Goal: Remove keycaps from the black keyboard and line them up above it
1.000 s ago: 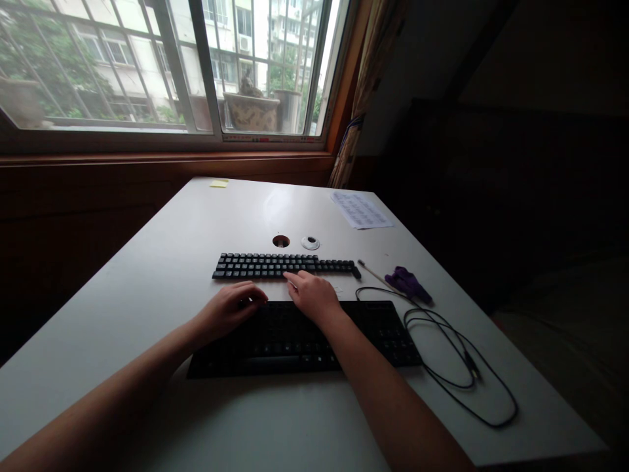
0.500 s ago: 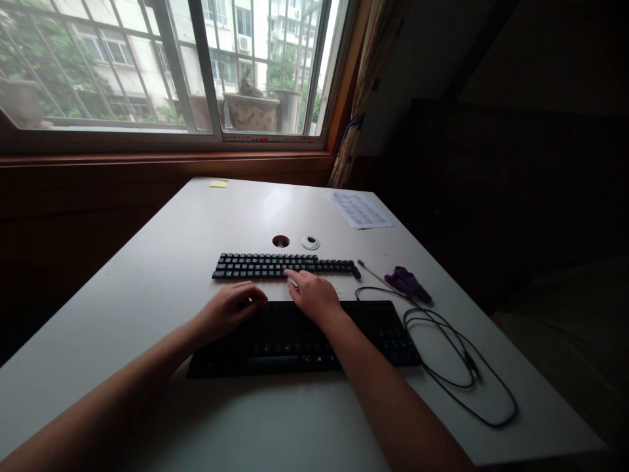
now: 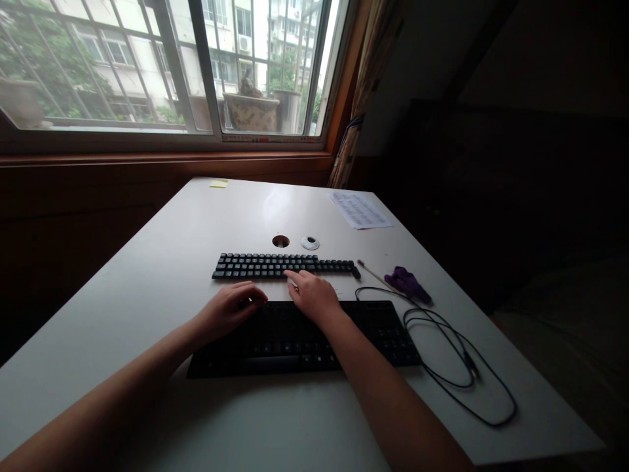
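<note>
A black keyboard (image 3: 383,328) lies on the white table in front of me, its upper middle under my hands. Beyond it, loose black keycaps (image 3: 255,265) are laid out in rows. My left hand (image 3: 233,305) is over the keyboard's upper left part, fingers curled and tips brought together in a ring near its top edge; anything between them is too small or dark to see. My right hand (image 3: 313,293) reaches over the top edge, index finger stretched to the front row of keycaps, thumb apart below it. The fingertip appears to touch a keycap.
Right of the keyboard lies its coiled black cable (image 3: 462,341), with a purple cloth (image 3: 407,282) and a thin brush-like stick (image 3: 376,274) behind. Farther back are printed papers (image 3: 361,210), yellow sticky notes (image 3: 219,183), a cable hole (image 3: 280,241) and a white round cover (image 3: 310,243).
</note>
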Action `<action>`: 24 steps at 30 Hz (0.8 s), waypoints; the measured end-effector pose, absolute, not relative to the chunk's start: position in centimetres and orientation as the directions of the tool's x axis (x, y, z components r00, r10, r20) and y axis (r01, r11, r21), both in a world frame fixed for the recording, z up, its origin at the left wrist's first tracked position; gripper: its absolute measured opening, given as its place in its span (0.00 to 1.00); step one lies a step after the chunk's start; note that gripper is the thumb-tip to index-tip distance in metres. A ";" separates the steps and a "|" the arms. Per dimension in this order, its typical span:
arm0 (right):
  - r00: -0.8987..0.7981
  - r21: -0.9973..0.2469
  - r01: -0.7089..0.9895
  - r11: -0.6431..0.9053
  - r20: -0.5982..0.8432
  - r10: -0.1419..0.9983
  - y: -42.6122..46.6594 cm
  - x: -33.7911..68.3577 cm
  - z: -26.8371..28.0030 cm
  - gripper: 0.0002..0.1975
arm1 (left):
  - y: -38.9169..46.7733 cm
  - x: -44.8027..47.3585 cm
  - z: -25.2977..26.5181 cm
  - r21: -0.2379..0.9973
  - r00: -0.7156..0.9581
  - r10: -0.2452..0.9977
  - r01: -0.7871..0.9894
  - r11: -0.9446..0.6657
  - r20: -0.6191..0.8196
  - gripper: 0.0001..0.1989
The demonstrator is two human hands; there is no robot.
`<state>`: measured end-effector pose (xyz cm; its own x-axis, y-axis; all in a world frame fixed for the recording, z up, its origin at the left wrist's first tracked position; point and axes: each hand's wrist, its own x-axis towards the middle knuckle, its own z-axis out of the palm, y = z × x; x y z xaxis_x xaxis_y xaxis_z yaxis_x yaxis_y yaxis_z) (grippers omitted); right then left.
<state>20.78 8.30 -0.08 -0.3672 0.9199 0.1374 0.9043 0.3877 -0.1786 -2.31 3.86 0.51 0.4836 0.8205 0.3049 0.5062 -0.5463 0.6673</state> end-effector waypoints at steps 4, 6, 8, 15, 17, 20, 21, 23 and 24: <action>-0.365 -0.246 0.877 0.413 0.219 0.905 8.5 21.0 -0.4 0.20 | 3.8 -2.3 0.6 0.666 0.484 0.821 0.509 -0.546 0.302 0.07; -0.353 -0.316 0.838 0.445 0.309 0.883 8.7 21.2 -0.3 0.18 | 3.8 -2.3 0.6 0.667 0.486 0.820 0.506 -0.547 0.303 0.07; -0.314 -0.400 0.784 0.475 0.404 0.859 8.9 21.5 0.1 0.14 | 3.7 -2.4 0.7 0.665 0.492 0.817 0.505 -0.550 0.302 0.07; -0.050 -0.849 0.411 0.333 0.344 0.938 8.9 23.6 4.3 0.21 | 3.9 -2.4 0.2 0.623 0.504 0.800 0.523 -0.582 0.326 0.07; -0.083 -0.951 0.189 0.244 0.232 0.969 8.2 24.1 5.5 0.22 | 3.9 -2.4 -0.1 0.603 0.511 0.792 0.530 -0.596 0.334 0.07; -0.223 -0.985 0.073 0.156 0.137 0.965 6.6 24.4 6.1 0.23 | 4.0 -2.4 -0.3 0.569 0.526 0.776 0.538 -0.621 0.349 0.08; -0.256 -0.986 0.070 0.152 0.130 0.958 5.9 24.3 6.0 0.24 | 4.0 -2.4 -0.4 0.554 0.532 0.767 0.540 -0.633 0.358 0.08; -0.285 -0.976 0.116 0.182 0.143 0.948 4.8 24.3 5.3 0.24 | 4.1 -2.4 -0.5 0.518 0.547 0.748 0.546 -0.659 0.375 0.08; -0.270 -0.965 0.155 0.210 0.163 0.949 4.3 24.3 4.8 0.24 | 4.1 -2.3 -0.5 0.498 0.557 0.738 0.549 -0.672 0.382 0.08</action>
<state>24.28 4.34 4.80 -0.2704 0.9488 0.1631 0.1555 0.2102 -0.9652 -2.34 4.14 -0.55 0.5566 0.7377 0.3821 0.5488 -0.6718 0.4975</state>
